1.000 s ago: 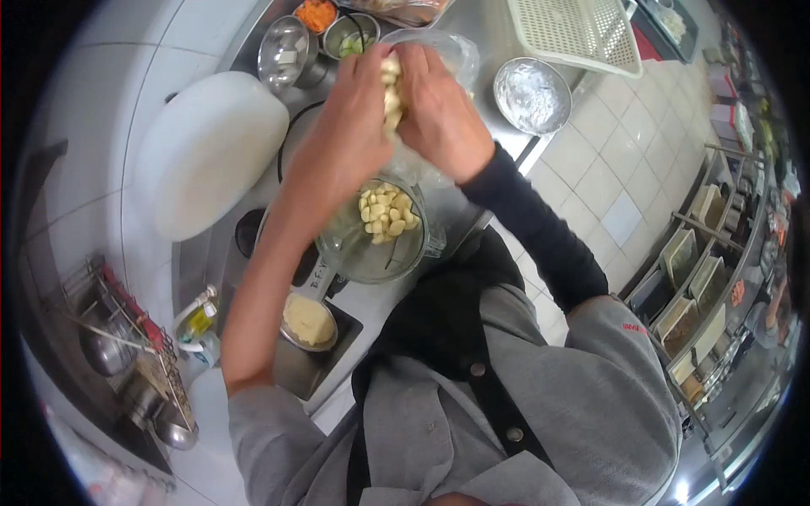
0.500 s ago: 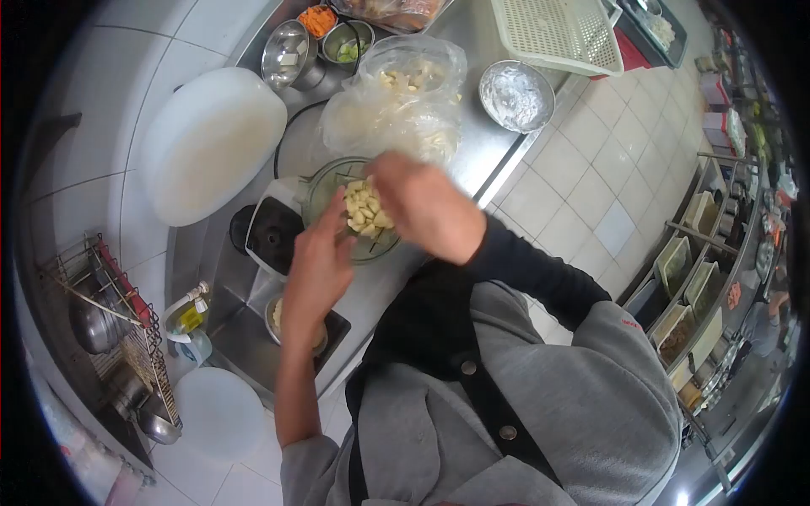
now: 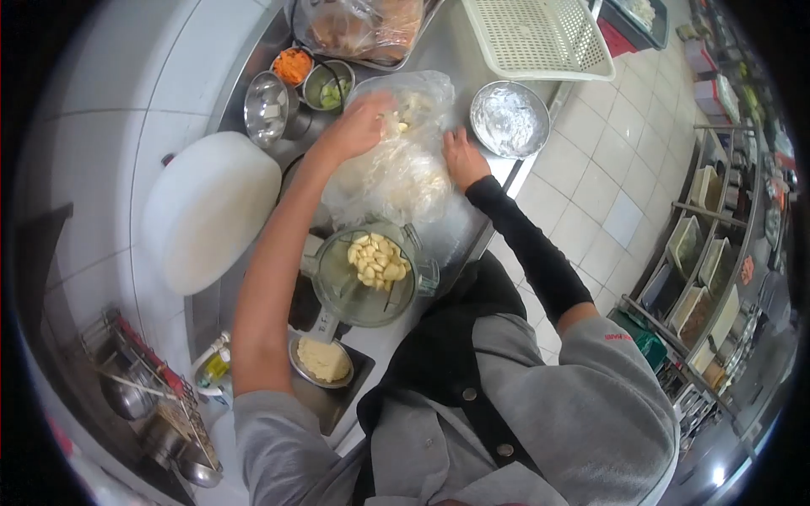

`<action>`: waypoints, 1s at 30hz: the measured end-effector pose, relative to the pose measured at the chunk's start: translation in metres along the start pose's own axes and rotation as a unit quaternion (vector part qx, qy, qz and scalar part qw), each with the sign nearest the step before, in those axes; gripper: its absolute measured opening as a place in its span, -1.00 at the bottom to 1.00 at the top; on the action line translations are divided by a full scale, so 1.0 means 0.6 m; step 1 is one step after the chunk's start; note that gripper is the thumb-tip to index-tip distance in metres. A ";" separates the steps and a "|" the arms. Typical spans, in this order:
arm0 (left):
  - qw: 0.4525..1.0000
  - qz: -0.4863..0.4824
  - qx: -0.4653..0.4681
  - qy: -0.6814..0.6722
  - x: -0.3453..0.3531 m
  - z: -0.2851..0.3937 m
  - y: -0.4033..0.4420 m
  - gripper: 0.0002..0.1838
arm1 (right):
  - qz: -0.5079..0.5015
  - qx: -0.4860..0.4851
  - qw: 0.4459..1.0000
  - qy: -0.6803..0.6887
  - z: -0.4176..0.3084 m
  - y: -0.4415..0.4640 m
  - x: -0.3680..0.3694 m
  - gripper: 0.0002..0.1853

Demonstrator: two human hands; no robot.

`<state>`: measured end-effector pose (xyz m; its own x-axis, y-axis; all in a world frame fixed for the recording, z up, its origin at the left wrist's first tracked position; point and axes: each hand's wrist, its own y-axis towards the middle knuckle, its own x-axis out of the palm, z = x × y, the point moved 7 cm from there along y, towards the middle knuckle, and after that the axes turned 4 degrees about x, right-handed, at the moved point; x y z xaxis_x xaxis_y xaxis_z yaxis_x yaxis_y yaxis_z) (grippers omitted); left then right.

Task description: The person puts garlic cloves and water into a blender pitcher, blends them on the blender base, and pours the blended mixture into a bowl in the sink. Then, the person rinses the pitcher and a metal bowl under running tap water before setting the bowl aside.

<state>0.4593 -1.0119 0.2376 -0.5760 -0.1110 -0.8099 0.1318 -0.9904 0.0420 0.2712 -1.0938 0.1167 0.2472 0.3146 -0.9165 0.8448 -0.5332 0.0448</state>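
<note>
A clear plastic bag (image 3: 396, 169) holding pale pieces lies on the steel counter. My left hand (image 3: 363, 125) is at the bag's upper left part, its fingers curled into the film and partly hidden. On the opposite side, my right hand (image 3: 464, 158) has its fingers bent at the bag's edge. Nearer to me stands a clear food processor bowl (image 3: 346, 291), its lid off. Pale yellow pieces that look like peeled garlic cloves (image 3: 377, 260) are heaped inside it. A small metal bowl of pale minced food (image 3: 323, 360) sits beside the processor bowl.
A foil-like silvery bowl (image 3: 510, 120) stands right of the bag. Small metal bowls hold shredded orange food (image 3: 292, 66) and green slices (image 3: 329, 87). A white plastic basket (image 3: 540, 42) lies at the back. A large white oval tub (image 3: 211, 211) leans by the wall.
Both hands have left the processor bowl and moved up to the plastic bag. The processor bowl now shows uncovered by hands, and the view has shifted.
</note>
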 end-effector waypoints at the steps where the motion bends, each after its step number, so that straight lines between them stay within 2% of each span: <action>1: 0.997 0.056 0.019 0.041 -0.006 -0.004 0.023 -0.43 | -0.035 0.027 0.999 -0.013 0.003 -0.011 -0.003 -0.80; 2: 0.990 0.113 0.037 0.080 -0.011 -0.009 0.043 -0.37 | -0.006 0.038 0.999 0.036 0.003 -0.025 -0.023 -0.81; 3: 0.991 0.108 0.000 0.080 -0.010 -0.026 0.068 -0.24 | 0.022 0.046 0.995 0.084 -0.018 -0.034 -0.083 -0.83; 4: 0.992 0.080 -0.011 0.096 0.001 -0.043 0.095 -0.22 | 0.046 0.049 0.989 0.131 -0.045 -0.042 -0.151 -0.85; 6: 0.991 0.010 -0.043 0.126 0.043 -0.082 0.116 -0.18 | -0.060 0.111 0.925 0.358 -0.146 -0.062 -0.278 -0.87; 7: 0.990 -0.019 -0.060 0.129 0.063 -0.090 0.118 -0.16 | -0.065 0.026 0.915 0.397 -0.198 -0.082 -0.314 -0.84; 8: 0.987 -0.045 -0.071 0.136 0.076 -0.096 0.127 -0.15 | -0.006 -0.136 0.890 0.435 -0.258 -0.096 -0.361 -0.81; 9: 0.984 -0.071 -0.081 0.145 0.082 -0.102 0.134 -0.13 | 0.004 -0.219 0.867 0.447 -0.303 -0.110 -0.377 -0.82; 10: 0.981 -0.082 -0.058 0.165 0.085 -0.105 0.140 -0.20 | -0.021 -0.298 0.852 0.430 -0.341 -0.125 -0.381 -0.79; 11: 0.978 -0.093 -0.037 0.184 0.090 -0.107 0.143 -0.26 | -0.090 -0.337 0.860 0.372 -0.369 -0.140 -0.364 -0.76; 12: 0.974 -0.104 -0.016 0.201 0.089 -0.096 0.142 -0.33 | -0.101 -0.360 0.869 0.325 -0.377 -0.143 -0.354 -0.76; 14: 0.987 -0.109 -0.047 0.110 0.079 -0.089 0.141 -0.49 | -0.122 -0.403 0.878 0.229 -0.383 -0.147 -0.327 -0.76; 15: 0.990 -0.112 -0.063 0.063 0.069 -0.080 0.138 -0.56 | -0.084 -0.369 0.875 0.301 -0.366 -0.138 -0.318 -0.80; 17: 0.999 -0.028 -0.030 0.009 0.033 -0.064 0.134 -0.65 | -0.047 -0.221 0.903 0.366 -0.305 -0.084 -0.318 -0.84; 18: 1.000 0.013 -0.012 -0.017 0.017 -0.054 0.129 -0.69 | -0.002 -0.186 0.901 0.393 -0.275 -0.039 -0.314 -0.84; 19: 0.999 0.027 0.003 -0.046 0.004 -0.047 0.129 -0.69 | -0.009 -0.139 0.927 0.349 -0.242 0.002 -0.268 -0.85; 21: 0.993 0.052 0.040 -0.100 -0.028 -0.031 0.134 -0.70 | 0.006 -0.161 0.947 0.277 -0.194 0.074 -0.173 -0.82; 22: 0.991 0.051 0.026 -0.120 -0.042 -0.024 0.137 -0.70 | 0.028 -0.147 0.964 0.218 -0.169 0.097 -0.124 -0.81; 23: 0.989 0.048 0.011 -0.140 -0.054 -0.015 0.137 -0.70 | 0.089 -0.202 0.969 0.110 -0.151 0.110 -0.084 -0.80; 24: 0.986 0.044 -0.008 -0.163 -0.064 -0.008 0.134 -0.70 | 0.062 -0.154 0.984 0.066 -0.139 0.113 -0.078 -0.79; 26: 0.992 0.031 -0.012 -0.124 -0.086 0.010 0.133 -0.66 | 0.001 -0.068 0.997 -0.024 -0.111 0.122 -0.082 -0.77; 27: 0.994 0.029 -0.018 -0.106 -0.092 0.014 0.130 -0.64 | -0.026 -0.047 0.998 0.046 -0.105 0.124 -0.095 -0.74; 30: 0.996 0.006 -0.091 -0.024 -0.087 0.004 0.129 -0.51 | 0.023 -0.013 0.999 0.030 -0.089 0.117 -0.130 -0.78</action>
<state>0.4977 -1.0830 0.2845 -0.6110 -0.1302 -0.7808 0.2800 -0.9582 -0.0594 0.3365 -1.1136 0.2124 0.3140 0.3372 -0.8875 0.8437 -0.5278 0.0980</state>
